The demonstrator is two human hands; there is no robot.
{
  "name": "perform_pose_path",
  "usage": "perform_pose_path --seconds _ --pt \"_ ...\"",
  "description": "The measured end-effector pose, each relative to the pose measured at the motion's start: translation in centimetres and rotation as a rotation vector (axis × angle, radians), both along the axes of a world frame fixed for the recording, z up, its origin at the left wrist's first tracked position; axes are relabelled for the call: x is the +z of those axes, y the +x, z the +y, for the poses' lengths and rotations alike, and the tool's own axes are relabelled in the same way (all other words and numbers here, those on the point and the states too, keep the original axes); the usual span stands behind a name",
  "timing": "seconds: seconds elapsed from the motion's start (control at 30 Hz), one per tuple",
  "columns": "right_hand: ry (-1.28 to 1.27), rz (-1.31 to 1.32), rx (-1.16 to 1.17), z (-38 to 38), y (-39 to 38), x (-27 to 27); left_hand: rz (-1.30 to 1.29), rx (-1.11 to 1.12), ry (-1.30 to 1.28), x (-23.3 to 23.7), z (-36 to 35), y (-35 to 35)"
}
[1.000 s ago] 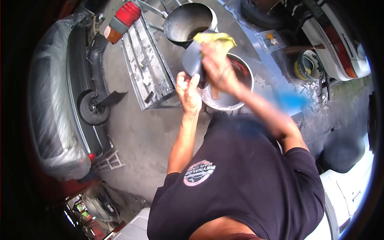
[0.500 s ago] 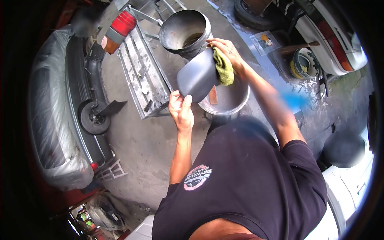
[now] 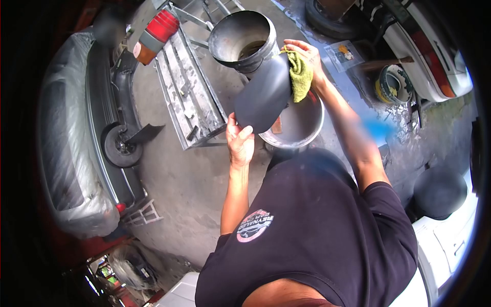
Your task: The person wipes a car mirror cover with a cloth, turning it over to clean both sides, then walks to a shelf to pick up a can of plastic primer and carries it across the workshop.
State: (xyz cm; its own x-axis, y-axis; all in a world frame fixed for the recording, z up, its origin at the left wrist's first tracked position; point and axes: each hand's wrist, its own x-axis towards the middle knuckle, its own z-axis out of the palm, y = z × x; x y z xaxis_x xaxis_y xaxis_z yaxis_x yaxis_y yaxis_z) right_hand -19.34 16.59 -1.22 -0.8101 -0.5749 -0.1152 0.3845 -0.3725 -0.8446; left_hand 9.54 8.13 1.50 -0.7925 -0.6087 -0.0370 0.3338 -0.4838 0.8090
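My left hand (image 3: 239,142) grips the near end of a smooth dark-grey mirror cover (image 3: 263,97), thumb on top and fingers beneath. At its far end, my right hand (image 3: 308,57) holds a yellow-green cloth (image 3: 302,77), which hangs down against the cover's right edge. The cover is tilted, and its inner side is hidden. Below it stands a round basin (image 3: 302,134) with an orange-brown block (image 3: 277,126) inside, partly covered from view. Just beyond the cover is a dark bucket (image 3: 225,47) with some murky liquid at the bottom.
A worn slatted metal bench (image 3: 176,89) stands to the left, with a red tail light (image 3: 163,26) at its far end. A plastic-wrapped car (image 3: 76,153) lines the left side. At right are a paint-stained bucket (image 3: 382,88) and a white car (image 3: 409,46).
The cover has tilted, showing more of its broad face. Both hands, with the cover and cloth, have shifted slightly right in view; the right hand's fingers have lifted somewhat.
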Motion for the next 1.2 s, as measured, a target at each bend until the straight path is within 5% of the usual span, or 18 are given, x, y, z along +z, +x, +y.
perform_pose_path --seconds 0.2,0.3,0.43,0.5,0.57,0.7,0.77,0.83,0.97,1.07,1.17,1.2 --pt "0.055 0.064 -0.013 0.3 -0.9 -0.2 -0.076 -0.001 -0.085 1.2 0.2 -0.9" --pt "0.375 0.508 -0.083 0.4 0.2 0.9 -0.134 -0.062 -0.106 0.1 -0.5 -0.5" --pt "0.357 1.414 -0.176 0.3 6.2 1.6 -0.179 -0.037 -0.288 -0.6 -0.4 -0.9" --pt "0.483 1.445 -0.044 0.4 10.2 3.6 -0.217 -0.046 -0.359 -0.2 -0.2 -1.7" --pt "0.337 1.502 -0.071 0.4 12.1 3.0 -0.147 0.030 -0.322 0.4 0.0 -2.1" --pt "0.292 1.376 -0.104 -0.9 6.3 2.4 -0.135 0.026 -0.243 0.4 -0.6 -1.1" --pt "0.217 1.099 -0.121 -1.8 3.0 1.3 -0.134 0.031 -0.198 -0.1 -0.9 -0.4" --pt "0.049 0.414 0.065 -2.0 1.8 0.7 -0.093 0.044 -0.079 -0.1 -1.0 0.0" --pt "0.053 0.287 -0.078 -2.9 2.1 -2.7 -0.061 0.049 0.052 -1.5 -1.3 0.1" --pt "0.074 0.047 -0.263 -2.1 0.9 -6.4 0.005 0.068 0.379 -2.9 -1.9 0.0" --pt "0.093 0.021 -0.408 -0.7 -0.3 -3.8 0.064 0.008 0.428 -1.6 -2.4 -0.9" --pt "0.122 0.197 -0.422 -0.2 -0.5 -2.0 0.062 -0.029 0.429 -1.0 -2.3 -1.3"
